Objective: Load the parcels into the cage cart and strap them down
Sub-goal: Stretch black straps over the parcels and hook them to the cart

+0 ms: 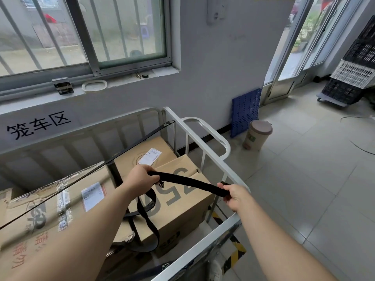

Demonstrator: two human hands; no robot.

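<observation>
The white cage cart (205,136) stands against the wall with several cardboard parcels inside. A big box (50,216) fills the left, a labelled box (140,153) sits at the back, and a box with grey print (182,203) lies at the right. One black strap (140,141) runs taut from the far corner post diagonally over the parcels. My left hand (144,177) and my right hand (233,194) both grip a second black strap (190,182), stretched between them above the right box. Its loose end loops down over that box.
A brown lidded bin (256,134) and a blue perforated panel (245,111) stand by the wall right of the cart. Black and white crates (353,78) are stacked on a dolly at far right. Yellow-black tape (235,254) marks the floor under the cart.
</observation>
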